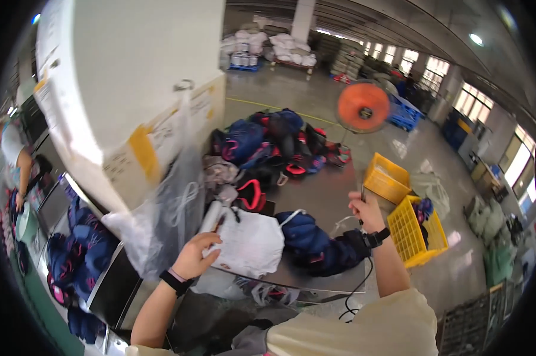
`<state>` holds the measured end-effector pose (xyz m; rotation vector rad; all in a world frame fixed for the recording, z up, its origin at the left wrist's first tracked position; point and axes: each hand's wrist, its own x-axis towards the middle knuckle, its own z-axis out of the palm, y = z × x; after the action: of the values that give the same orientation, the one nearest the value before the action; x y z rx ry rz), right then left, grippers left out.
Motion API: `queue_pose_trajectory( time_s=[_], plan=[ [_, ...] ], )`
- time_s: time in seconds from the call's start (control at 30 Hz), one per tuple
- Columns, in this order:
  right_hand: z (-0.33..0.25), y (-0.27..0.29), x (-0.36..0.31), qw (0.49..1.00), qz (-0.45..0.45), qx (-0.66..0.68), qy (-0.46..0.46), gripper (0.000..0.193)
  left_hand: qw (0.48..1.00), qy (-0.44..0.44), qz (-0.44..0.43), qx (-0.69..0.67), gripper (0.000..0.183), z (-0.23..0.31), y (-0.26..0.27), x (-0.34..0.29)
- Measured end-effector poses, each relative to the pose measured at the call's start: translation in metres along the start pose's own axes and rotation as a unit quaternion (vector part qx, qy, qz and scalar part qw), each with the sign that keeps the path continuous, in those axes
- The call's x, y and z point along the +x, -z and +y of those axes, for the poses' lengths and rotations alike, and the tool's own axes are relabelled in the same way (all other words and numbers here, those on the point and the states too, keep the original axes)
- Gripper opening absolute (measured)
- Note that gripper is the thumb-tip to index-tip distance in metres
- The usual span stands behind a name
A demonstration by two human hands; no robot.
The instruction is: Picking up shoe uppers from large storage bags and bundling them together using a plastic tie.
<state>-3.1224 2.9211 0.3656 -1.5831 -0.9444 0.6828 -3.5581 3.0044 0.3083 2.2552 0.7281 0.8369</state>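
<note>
My left hand (198, 255) is over the left edge of a crumpled white cloth or bag (253, 243) on the table, fingers and thumb apart, with nothing visible in it. A small brown and dark object (219, 223) lies just beyond its fingertips. My right hand (366, 210) is raised over the table's right side, fingers curled round a slim dark tool whose kind I cannot make out. Below that wrist lie navy padded shoe uppers or similar pieces (315, 243). A black cord (363, 285) hangs near the right forearm.
A heap of navy, black and pink pieces (268, 139) covers the table's far part. A clear plastic bag (182, 207) hangs by the white pillar (143, 71). Yellow crates (419, 234) and an orange fan (363, 107) stand right. Another person (16, 151) works at far left.
</note>
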Motion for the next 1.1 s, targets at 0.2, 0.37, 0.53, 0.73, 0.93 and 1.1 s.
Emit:
queue_pose_trajectory(
  time_s=[0.2, 0.37, 0.53, 0.73, 0.93, 1.1],
  plan=[
    [0.148, 0.112, 0.023, 0.992, 0.085, -0.046, -0.085, 0.020, 0.990, 0.063, -0.125, -0.005, 0.043, -0.012, -0.108, 0.090],
    [0.230, 0.140, 0.097, 0.931, 0.041, -0.363, 0.010, 0.033, 0.964, 0.149, -0.032, 0.218, 0.061, -0.011, -0.205, 0.156],
    [0.298, 0.158, 0.164, 0.869, -0.169, -0.427, -0.184, 0.036, 0.959, 0.205, -0.006, 0.196, 0.017, 0.003, -0.239, 0.185],
    [0.303, 0.157, 0.137, 0.953, -0.039, 0.112, -0.279, 0.011, 0.995, 0.060, 0.064, 0.057, 0.014, 0.063, -0.252, 0.180],
    [0.187, 0.192, 0.165, 0.977, -0.103, 0.154, -0.104, 0.018, 0.960, 0.122, 0.098, -0.231, 0.015, 0.179, -0.239, 0.148],
    [0.092, 0.168, 0.154, 0.898, -0.331, 0.288, 0.023, 0.023, 0.966, 0.087, 0.178, -0.165, 0.009, 0.253, -0.251, 0.045]
  ],
)
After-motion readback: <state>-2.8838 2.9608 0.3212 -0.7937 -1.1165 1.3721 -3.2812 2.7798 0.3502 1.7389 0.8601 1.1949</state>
